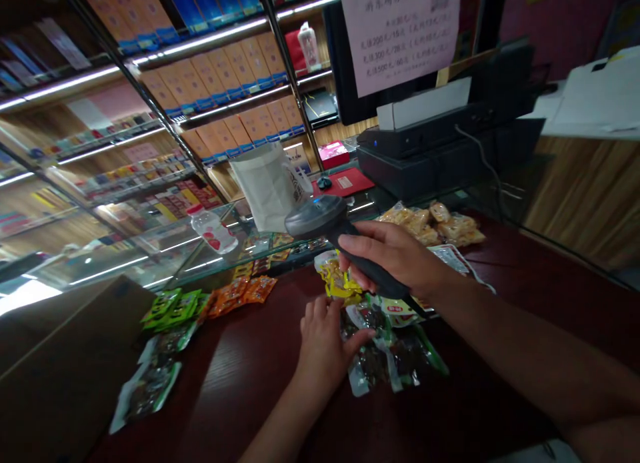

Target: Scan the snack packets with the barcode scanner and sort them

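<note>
My right hand (385,256) is wrapped round the handle of a dark barcode scanner (316,214), its head pointing left above the counter. My left hand (325,336) rests lower, thumb spread away from the fingers. Its fingertips reach the lower edge of a yellow snack packet (337,276), and no grip on it shows. Beside the thumb lie clear packets of dark snacks (373,366) with green edges. A pale green packet (397,309) lies partly hidden under the scanner's handle.
Green packets (177,307), orange packets (243,295) and more dark snack packets (147,386) lie left, near a cardboard box (65,356). Wrapped pastries (435,223) sit at the back right. A red-capped bottle (213,229) and white paper bag (265,189) stand behind, by the register (440,149).
</note>
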A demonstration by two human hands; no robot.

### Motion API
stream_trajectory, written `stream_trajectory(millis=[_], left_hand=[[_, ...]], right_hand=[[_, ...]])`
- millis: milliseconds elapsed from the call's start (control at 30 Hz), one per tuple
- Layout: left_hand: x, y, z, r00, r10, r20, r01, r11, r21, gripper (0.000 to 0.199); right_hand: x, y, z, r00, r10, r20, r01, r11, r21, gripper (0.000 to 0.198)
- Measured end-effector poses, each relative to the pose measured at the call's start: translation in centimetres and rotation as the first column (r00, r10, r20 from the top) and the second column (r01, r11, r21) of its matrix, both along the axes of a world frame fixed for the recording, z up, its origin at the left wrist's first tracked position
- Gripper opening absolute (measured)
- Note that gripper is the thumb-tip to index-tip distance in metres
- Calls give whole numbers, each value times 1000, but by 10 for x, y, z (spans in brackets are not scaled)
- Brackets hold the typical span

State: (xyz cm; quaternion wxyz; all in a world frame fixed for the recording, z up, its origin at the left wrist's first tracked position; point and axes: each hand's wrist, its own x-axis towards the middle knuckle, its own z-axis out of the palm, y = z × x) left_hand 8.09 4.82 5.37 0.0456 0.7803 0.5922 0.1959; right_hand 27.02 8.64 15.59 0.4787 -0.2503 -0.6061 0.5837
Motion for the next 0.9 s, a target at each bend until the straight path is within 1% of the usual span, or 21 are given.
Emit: stream_trajectory(millis=[67,167,233,333,367,433,500,567,633,700,767,833,900], left_hand=[[3,2,0,1000,-1,-19,0,999,-44,55],[5,1,-3,1000,-7,25,9,998,-58,48],[6,0,-6,997,-11,80,15,999,-50,39],[10,-3,-8,983,-41,181,45,999,-21,14],[11,-4,-8,974,-54,222,58,998,-12,10],[10,-7,-7,944,-66,324,76,997,-17,15],[5,-10,-4,894,-31,447,65,996,-61,20],[-6,-12,1,828,46,559,15,994,-104,23],[-22,-11,7,756,133,641,-79,991,-112,26],[-42,-6,12,677,222,702,-184,974,-131,30],[-65,1,14,605,291,741,-243,954,-176,35],[-87,8,10,565,312,764,-265,945,-190,36],[-104,14,3,528,295,796,-281,946,-164,37]], right_hand=[[1,0,1,1000,10,-7,-10,1000,10,31],[1,-1,3,1000,10,-10,-10,1000,19,31],[1,-2,4,1000,12,-17,-12,1000,19,29],[0,-2,4,999,21,-27,-21,1000,17,29],[-1,-2,4,999,24,-28,-23,1000,18,29],[-2,-2,3,999,26,-26,-25,1000,19,29],[-3,-1,1,999,24,-22,-24,1000,16,29],[-4,0,-2,1000,25,-16,-25,1000,4,30],[-7,1,-6,999,35,-10,-35,999,-14,32],[-11,2,-11,999,49,4,-49,998,-37,33],[-17,3,-18,997,59,39,-57,996,-65,32],[-24,4,-25,994,68,87,-59,993,-99,32],[-33,4,-34,990,83,115,-68,989,-131,31]])
